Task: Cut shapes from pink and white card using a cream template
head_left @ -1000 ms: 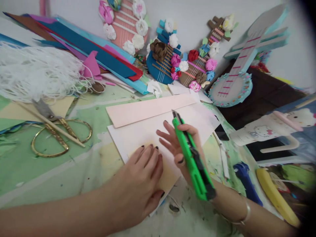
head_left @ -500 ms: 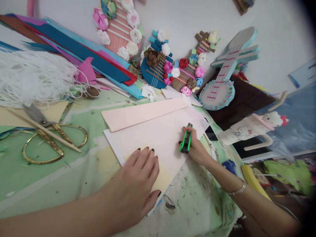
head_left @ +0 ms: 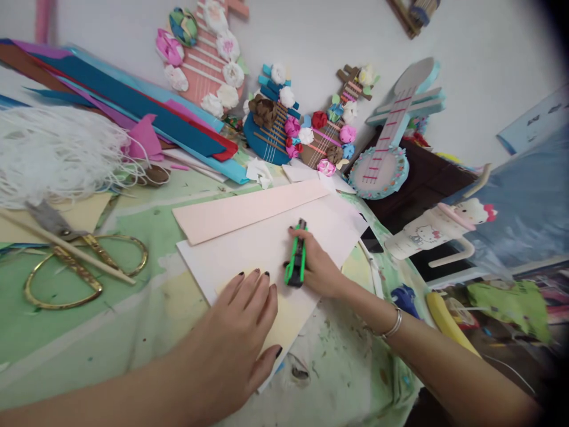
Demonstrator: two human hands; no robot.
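Head view: green cutter (head_left: 296,261) between grasping right fingers (head_left: 310,241) (left fingers (head_left: 252,289) flat, unclenched, on paper (head_left: 287,314)).

We are wearing dark paint on the nails (head_left: 279,352) of our left hand (head_left: 242,335). On our right arm (head_left: 429,353) we are wearing a shiny silver bracelet (head_left: 395,324), its thin bands sitting close together.

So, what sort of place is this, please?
Probably a craft workspace: there are scissors, a cutter in the right hand, and model guitars at the back.
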